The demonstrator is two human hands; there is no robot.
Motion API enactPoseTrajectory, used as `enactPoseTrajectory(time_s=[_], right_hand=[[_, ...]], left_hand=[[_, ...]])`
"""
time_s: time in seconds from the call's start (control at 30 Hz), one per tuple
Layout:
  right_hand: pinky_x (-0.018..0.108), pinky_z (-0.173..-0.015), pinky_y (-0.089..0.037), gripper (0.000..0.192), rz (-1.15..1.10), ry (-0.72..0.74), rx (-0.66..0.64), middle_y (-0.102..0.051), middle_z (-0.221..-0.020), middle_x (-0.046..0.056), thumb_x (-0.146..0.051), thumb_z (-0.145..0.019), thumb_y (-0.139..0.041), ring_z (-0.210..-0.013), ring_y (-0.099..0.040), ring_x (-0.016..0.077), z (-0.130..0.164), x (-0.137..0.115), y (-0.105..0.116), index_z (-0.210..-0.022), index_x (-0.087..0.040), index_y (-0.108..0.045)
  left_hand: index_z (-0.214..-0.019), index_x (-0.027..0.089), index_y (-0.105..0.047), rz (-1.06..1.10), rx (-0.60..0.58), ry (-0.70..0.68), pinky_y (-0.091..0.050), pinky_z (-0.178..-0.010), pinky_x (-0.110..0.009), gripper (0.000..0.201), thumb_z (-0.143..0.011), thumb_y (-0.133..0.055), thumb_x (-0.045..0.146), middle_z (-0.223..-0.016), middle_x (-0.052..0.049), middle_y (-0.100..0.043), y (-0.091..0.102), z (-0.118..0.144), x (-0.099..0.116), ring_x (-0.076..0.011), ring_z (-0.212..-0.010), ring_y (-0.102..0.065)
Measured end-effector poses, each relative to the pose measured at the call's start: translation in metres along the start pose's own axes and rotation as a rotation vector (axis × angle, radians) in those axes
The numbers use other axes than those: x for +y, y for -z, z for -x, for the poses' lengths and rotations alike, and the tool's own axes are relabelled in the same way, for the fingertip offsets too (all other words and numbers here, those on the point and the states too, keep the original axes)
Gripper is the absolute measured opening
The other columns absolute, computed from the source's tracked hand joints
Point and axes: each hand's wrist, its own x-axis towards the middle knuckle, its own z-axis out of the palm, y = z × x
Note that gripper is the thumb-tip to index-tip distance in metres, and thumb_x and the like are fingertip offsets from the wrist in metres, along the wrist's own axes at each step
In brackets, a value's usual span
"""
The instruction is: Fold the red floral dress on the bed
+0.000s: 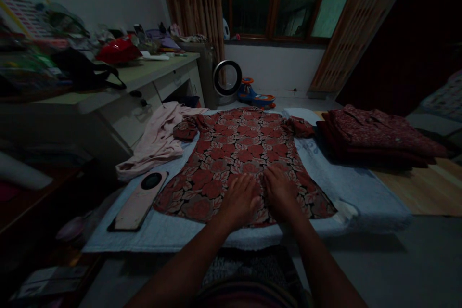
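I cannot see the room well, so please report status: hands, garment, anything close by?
Left hand and right hand flat, open, side by side on floral shirt. Shirt spread on pale towel. Phone left of shirt, apart; folded pile right.

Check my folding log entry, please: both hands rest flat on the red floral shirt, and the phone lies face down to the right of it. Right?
Not quite. The phone lies to the left of the red floral shirt, as the head view shows. The rest holds: left hand and right hand rest flat on it, and the phone is face down.

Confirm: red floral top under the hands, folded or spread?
Spread. The floral top lies flat, both sleeves out, under left hand and right hand.
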Motion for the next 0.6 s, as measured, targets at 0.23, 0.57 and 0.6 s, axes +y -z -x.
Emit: enactPoseTrajectory(time_s=[0.23,0.57,0.6], right_hand=[[0.044,-0.111,-0.04,0.036,-0.006,-0.004,-0.04,-0.059,-0.139,0.013,-0.018,-0.098,-0.042,-0.13,-0.051,0.0255,0.006,0.003,-0.019,-0.127,-0.018,-0.065],[0.047,-0.112,-0.036,0.037,0.109,-0.042,-0.083,-0.055,-0.143,0.013,-0.026,-0.097,-0.047,-0.132,-0.049,0.0283,0.011,0.018,-0.003,-0.13,-0.019,-0.062],[0.048,-0.112,-0.036,0.038,0.119,-0.045,-0.082,-0.054,-0.144,0.013,-0.027,-0.097,-0.047,-0.132,-0.048,0.0283,0.012,0.023,0.0,-0.131,-0.018,-0.061]], left_hand=[[-0.152,0.017,-0.035,-0.015,0.009,-0.003,-0.023,-0.124,-0.049,0.057,-0.1,-0.044,0.039,-0.16,-0.009,-0.037,-0.001,0.0,0.0,-0.0258,-0.151,-0.026],[-0.151,0.017,-0.036,0.008,-0.002,0.005,-0.022,-0.124,-0.049,0.058,-0.1,-0.045,0.042,-0.161,-0.009,-0.036,0.0,0.001,0.001,-0.0262,-0.151,-0.026],[-0.151,0.016,-0.036,0.008,-0.003,0.004,-0.022,-0.124,-0.049,0.058,-0.1,-0.045,0.043,-0.161,-0.009,-0.036,0.001,0.001,0.001,-0.0261,-0.151,-0.026]])
